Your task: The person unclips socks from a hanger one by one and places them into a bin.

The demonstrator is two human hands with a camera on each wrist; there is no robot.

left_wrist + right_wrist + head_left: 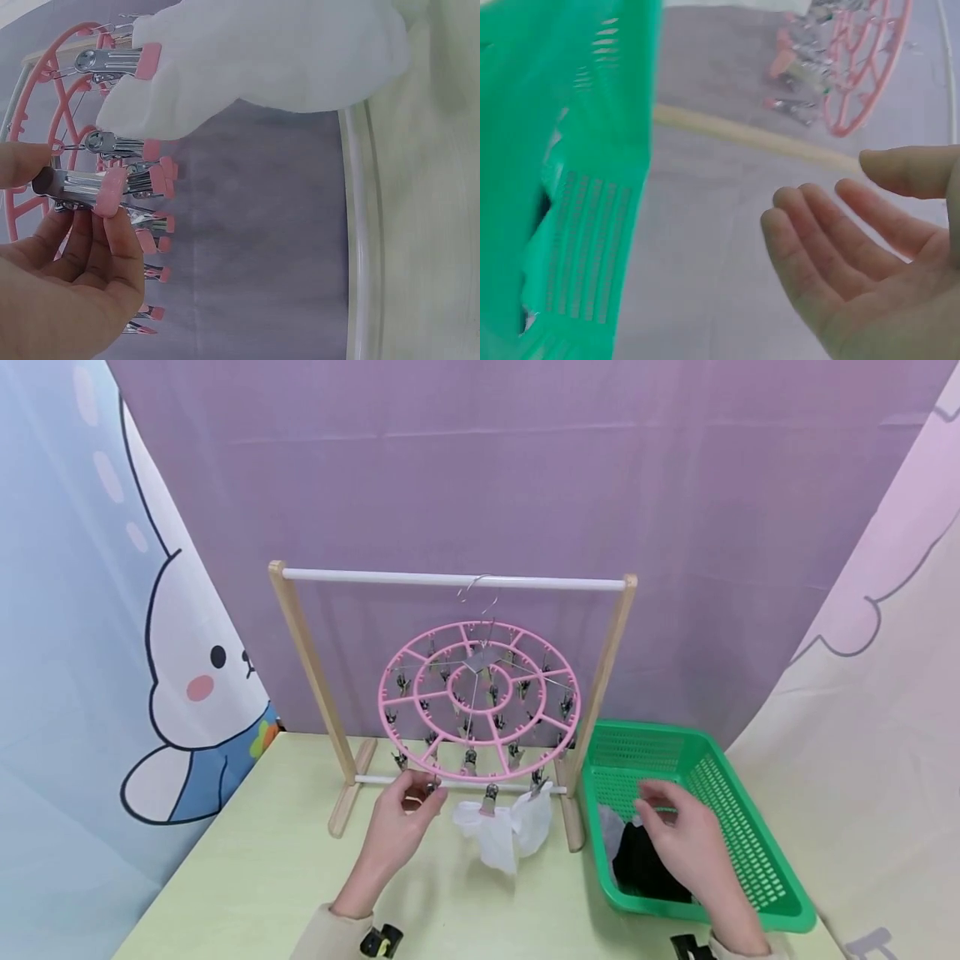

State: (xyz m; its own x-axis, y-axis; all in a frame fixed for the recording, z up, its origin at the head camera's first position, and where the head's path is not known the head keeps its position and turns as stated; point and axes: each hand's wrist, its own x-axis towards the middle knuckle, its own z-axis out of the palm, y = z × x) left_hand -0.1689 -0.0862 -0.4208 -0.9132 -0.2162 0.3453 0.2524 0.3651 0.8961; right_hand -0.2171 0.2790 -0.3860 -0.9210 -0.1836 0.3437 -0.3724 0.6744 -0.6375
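Note:
My left hand (400, 827) pinches a metal clip (79, 187) with pink tips between thumb and fingers, at the front rim of the round pink drying hanger (480, 775). Nothing is between that clip's tips. To its right, a white cloth piece (498, 837) hangs from two clips on the rim; it also fills the top of the left wrist view. My right hand (688, 839) is above the green basket (780, 910), fingers loosely bent and holding nothing. In the basket lie a black cloth (645, 864) and a grey cloth (610, 831).
A wooden stand with a white top bar (375, 577) carries the hanger by its hook. More pink-tipped clips (470, 764) dangle from the rings. The stand's right foot (572, 818) is close to the basket. A purple curtain (480, 468) hangs behind the pale table (247, 860).

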